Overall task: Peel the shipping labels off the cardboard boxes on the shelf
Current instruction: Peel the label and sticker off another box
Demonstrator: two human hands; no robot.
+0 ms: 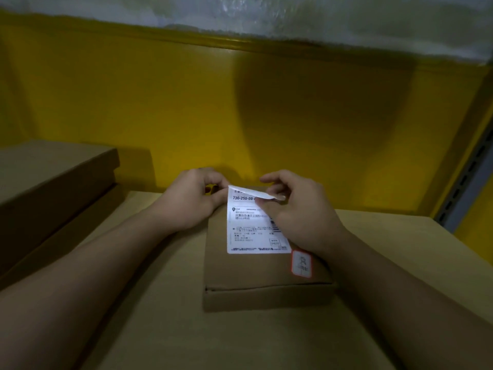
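Observation:
A small flat cardboard box (256, 273) lies on top of a larger cardboard box (170, 316). A white shipping label (250, 231) with black print is stuck on the small box's top. Its far right corner is lifted and folded back toward me. My right hand (298, 214) pinches that lifted corner between thumb and forefinger. My left hand (192, 201) presses on the far left edge of the small box, fingers curled over it. A small red-bordered sticker (302, 263) sits at the label's near right corner.
Two more flat cardboard boxes (50, 188) are stacked at the left. A yellow wall (240, 116) closes the back. A grey slotted shelf upright (464, 182) runs along the right side.

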